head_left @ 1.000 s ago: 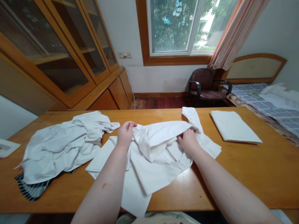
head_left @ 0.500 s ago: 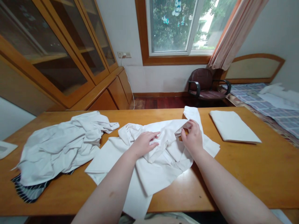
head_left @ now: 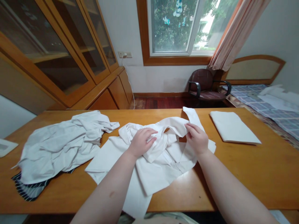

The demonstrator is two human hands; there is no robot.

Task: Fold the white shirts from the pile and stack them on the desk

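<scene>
At the near edge of the wooden worktop (head_left: 245, 177) a white cloth (head_left: 149, 174) lies rumpled in the middle, one corner hanging over the front edge. Both forearms reach onto it: the left hand (head_left: 140, 141) is curled, its fingers closed on a bunched fold, and the right hand (head_left: 197, 138) pinches the raised edge of a fold between thumb and fingers, so that the fabric arches between the two hands. Left of this cloth, just beside it, sits a crumpled heap of white fabric (head_left: 58, 143) with a dark striped piece (head_left: 28, 191) showing under its near side, and a flat white object (head_left: 6, 146) lies at the far left edge. To the right, apart from the cloth, rests a neatly folded white piece (head_left: 233, 127). Beyond the worktop the red-brown wooden floor (head_left: 158, 102) runs to a white wall with a socket (head_left: 125, 55). A glass-fronted wooden cabinet (head_left: 58, 53) lines the left side, a dark armchair (head_left: 205, 84) stands under the wood-framed window (head_left: 179, 25), a pale pink curtain (head_left: 233, 34) hangs at its right, and a bed (head_left: 268, 102) with a checked cover fills the right corner
</scene>
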